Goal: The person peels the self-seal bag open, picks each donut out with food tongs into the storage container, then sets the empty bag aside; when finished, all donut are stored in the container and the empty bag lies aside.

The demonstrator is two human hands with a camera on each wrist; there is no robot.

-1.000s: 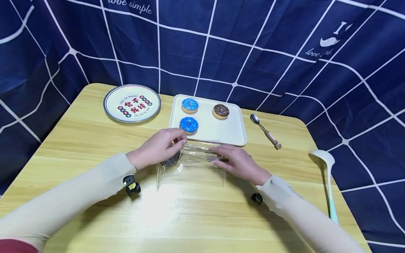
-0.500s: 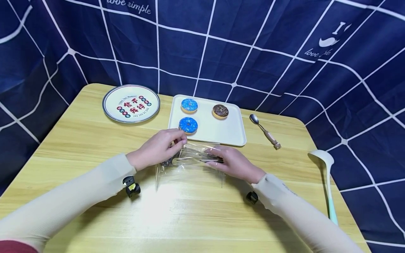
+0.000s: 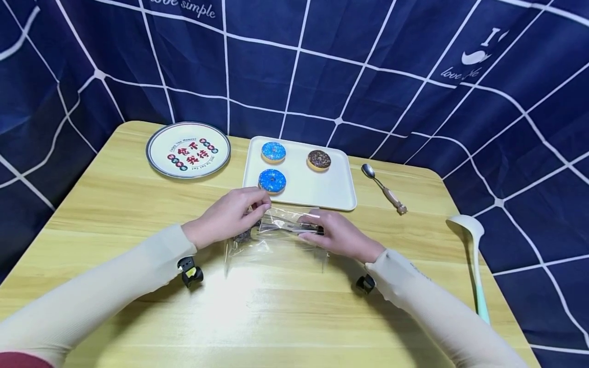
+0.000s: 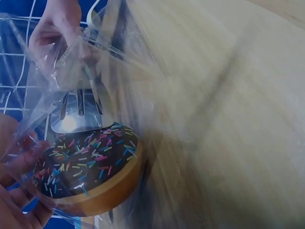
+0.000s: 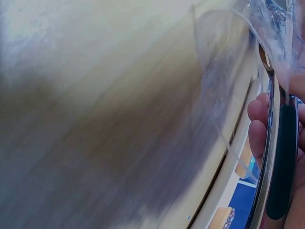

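Note:
My left hand (image 3: 234, 214) pinches the edge of a clear plastic bag (image 3: 276, 253) above the front of the table. Inside the bag is a doughnut (image 4: 90, 162) with dark chocolate icing and coloured sprinkles. Metal food tongs (image 5: 283, 162) with a dark grip on the handle are held in my right hand (image 3: 340, 235), fingers on one side and thumb on the other. Their slotted flat head (image 4: 78, 112) reaches into the bag and lies at the doughnut's iced face. In the head view, the bag and the left hand partly hide this doughnut.
Behind the hands stands a white tray (image 3: 317, 191) with two blue-iced doughnuts (image 3: 272, 181) and one chocolate doughnut (image 3: 319, 160). A round printed plate (image 3: 188, 166) lies to its left. Rightward lie a spoon (image 3: 384, 189) and a pale ladle (image 3: 476, 255). Dark blue cloth (image 3: 257, 66) surrounds the table.
My right hand has shifted slightly left, and the tongs reach farther into the bag, up to the doughnut. The left hand keeps its hold on the bag, almost still.

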